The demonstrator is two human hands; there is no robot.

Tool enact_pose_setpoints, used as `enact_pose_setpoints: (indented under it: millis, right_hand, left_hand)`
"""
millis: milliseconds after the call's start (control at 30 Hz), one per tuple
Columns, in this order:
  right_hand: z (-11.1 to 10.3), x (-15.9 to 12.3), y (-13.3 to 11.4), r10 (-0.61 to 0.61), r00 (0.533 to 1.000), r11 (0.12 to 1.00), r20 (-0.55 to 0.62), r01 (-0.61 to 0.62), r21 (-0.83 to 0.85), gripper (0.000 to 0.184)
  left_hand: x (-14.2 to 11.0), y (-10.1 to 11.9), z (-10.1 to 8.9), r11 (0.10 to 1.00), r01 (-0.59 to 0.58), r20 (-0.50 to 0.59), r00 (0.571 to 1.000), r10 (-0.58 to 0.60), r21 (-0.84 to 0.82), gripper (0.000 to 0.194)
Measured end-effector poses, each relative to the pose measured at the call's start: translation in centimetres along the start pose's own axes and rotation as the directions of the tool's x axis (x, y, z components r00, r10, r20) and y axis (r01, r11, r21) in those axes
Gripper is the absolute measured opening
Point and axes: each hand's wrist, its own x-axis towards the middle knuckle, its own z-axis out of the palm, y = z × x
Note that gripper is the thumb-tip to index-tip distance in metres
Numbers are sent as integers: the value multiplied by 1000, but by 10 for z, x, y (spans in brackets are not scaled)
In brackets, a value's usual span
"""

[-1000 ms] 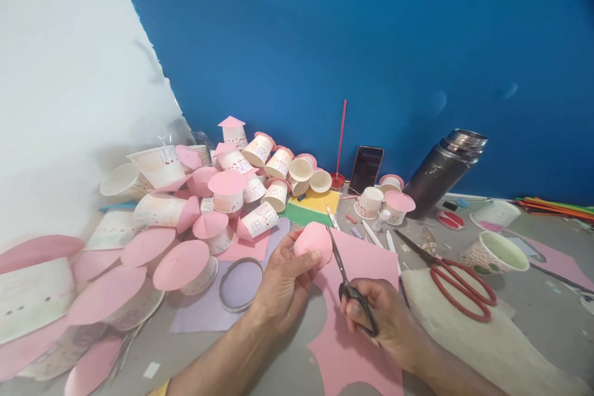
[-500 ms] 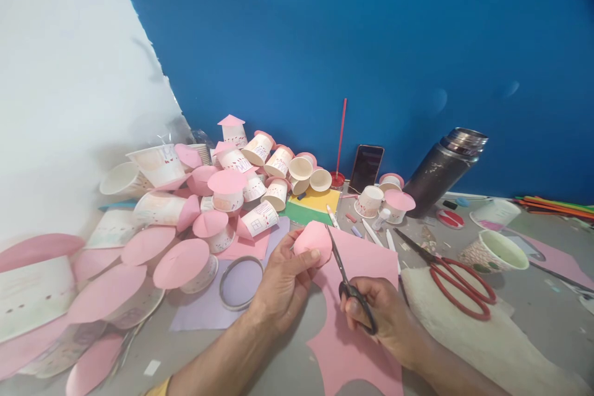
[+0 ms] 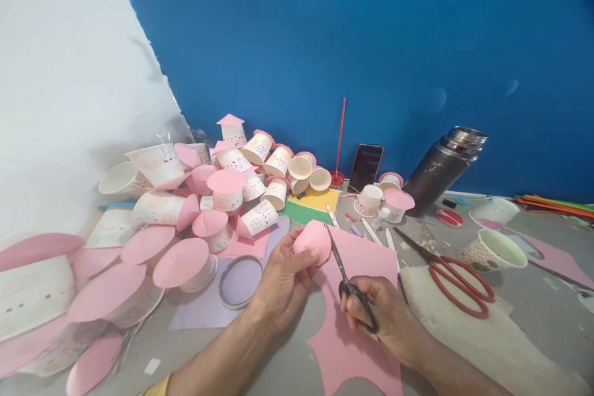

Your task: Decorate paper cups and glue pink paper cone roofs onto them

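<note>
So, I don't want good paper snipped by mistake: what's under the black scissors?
Below the black scissors, held in the right hand, is a large pink sheet with curved cut-outs. The right hand covers part of it; anything beneath the sheet is hidden.

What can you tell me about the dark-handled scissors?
The scissors have grey, metallic blades and dark, seemingly plastic loops. The right hand grips the loops; the blades look nearly closed and point forward, slightly left, tips beside the pink paper piece in the left hand. Whether they touch is unclear.
</note>
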Motion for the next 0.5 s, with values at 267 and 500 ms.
enact_pose_setpoints:
  millis: [267, 500]
  right_hand:
    - [-2, 3, 3, 11, 997, 999, -72, -8, 43, 64]
    - [-16, 6, -1, -57, 966, 975, -252, 108, 193, 54]
  left_hand:
    - [-1, 3, 0, 998, 19, 3, 1000, -19, 64, 47]
    - [-11, 3, 6, 946, 77, 110, 987, -117, 314, 64]
